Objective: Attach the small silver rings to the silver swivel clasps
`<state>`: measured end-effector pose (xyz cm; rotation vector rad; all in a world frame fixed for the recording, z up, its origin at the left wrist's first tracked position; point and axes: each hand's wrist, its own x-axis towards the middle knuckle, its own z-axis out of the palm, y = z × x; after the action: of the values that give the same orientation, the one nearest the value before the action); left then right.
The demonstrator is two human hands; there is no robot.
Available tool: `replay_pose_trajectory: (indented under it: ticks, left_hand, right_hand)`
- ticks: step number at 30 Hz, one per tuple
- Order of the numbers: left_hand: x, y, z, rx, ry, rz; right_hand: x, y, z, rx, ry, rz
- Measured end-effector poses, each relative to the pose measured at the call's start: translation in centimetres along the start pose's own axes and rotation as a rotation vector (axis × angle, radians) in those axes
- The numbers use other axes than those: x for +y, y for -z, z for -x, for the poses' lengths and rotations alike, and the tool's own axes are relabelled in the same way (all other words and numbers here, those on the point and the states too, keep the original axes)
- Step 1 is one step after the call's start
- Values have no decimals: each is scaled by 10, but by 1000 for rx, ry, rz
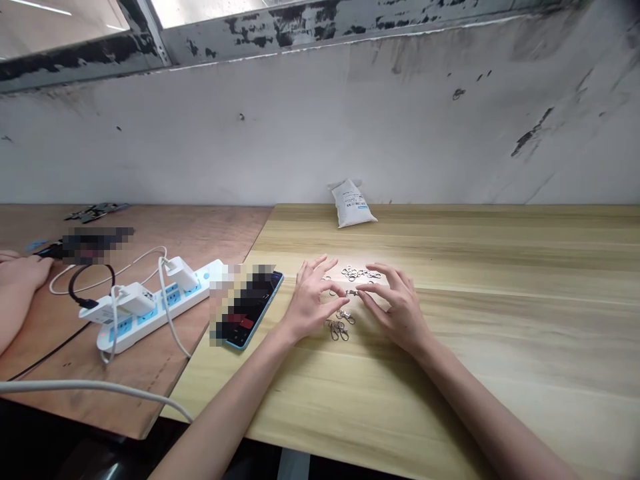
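Over the pale wooden table, a small silvery metal clasp [352, 293] lies between my two hands. The thumb and forefinger of my left hand [316, 299] come together at its left end, the other fingers raised. From the right, my right hand [399, 308] pinches the clasp between thumb and forefinger. Nearer to me rests a small pile of metal swivel clasps [339, 330], with another clasp [347, 316] just above it. Beyond my hands, several metal rings and clasps [357, 273] are spread out. A few rings are partly hidden behind my left fingers.
A phone [255, 310] lies left of my left hand. A white power strip [165, 307] with chargers and cables sits on the adjoining brown table [165, 380]. Another person's arm [23, 293] rests at far left. A white plastic packet [353, 204] stands near the wall.
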<state>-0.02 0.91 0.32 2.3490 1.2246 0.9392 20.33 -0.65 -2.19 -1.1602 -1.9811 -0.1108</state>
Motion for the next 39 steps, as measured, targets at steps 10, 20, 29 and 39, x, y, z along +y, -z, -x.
replay_pose_trajectory:
  ticks: [10, 20, 29, 39]
  left_hand:
    - [2, 1, 1, 12, -21, 102]
    - [3, -5, 2, 93, 32, 41]
    - [-3, 2, -2, -28, 142, 352]
    - [-8, 0, 0, -53, -100, -56]
  right_hand:
    - [-9, -10, 3, -74, 10, -67]
    - [-13, -9, 0, -102, 44, -48]
    - [-7, -4, 1, -124, 75, -124]
    - [-12, 7, -6, -232, -111, -392]
